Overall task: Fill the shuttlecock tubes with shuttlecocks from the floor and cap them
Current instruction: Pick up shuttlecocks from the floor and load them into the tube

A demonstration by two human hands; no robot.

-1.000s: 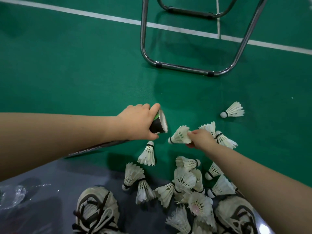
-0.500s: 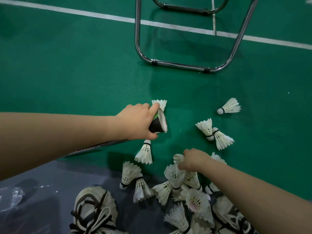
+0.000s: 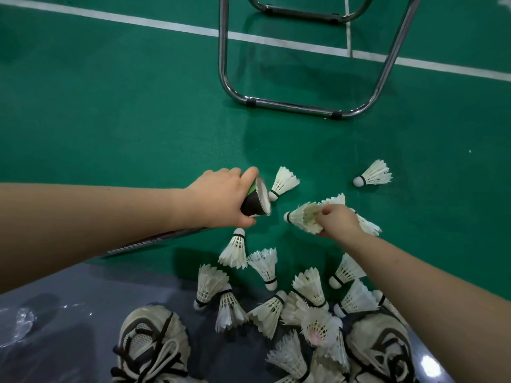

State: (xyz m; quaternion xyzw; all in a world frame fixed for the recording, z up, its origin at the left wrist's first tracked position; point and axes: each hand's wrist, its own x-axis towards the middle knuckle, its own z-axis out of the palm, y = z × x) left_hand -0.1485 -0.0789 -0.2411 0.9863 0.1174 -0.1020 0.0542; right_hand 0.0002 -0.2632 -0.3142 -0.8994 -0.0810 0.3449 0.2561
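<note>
Shuttlecock tube (image 3: 255,201) mostly hidden under left hand (image 3: 221,200) fingers and forearm, its print too small to read, pinched shuttlecock (image 3: 300,217) skirt partly covered by right hand (image 3: 338,219) fingers, two more shuttlecocks (image 3: 369,227) half hidden behind those knuckles, chair frame (image 3: 290,106) and sneakers (image 3: 150,346) cropped by edges.

The person wears white sneakers (image 3: 150,344) trimmed black

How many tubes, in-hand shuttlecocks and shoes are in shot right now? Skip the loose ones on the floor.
Tubes: 1, the tube gripped by the left hand
Shuttlecocks in hand: 1, the shuttlecock pinched by the right hand
Shoes: 2, the left shoe and the right shoe
Total: 4
</note>
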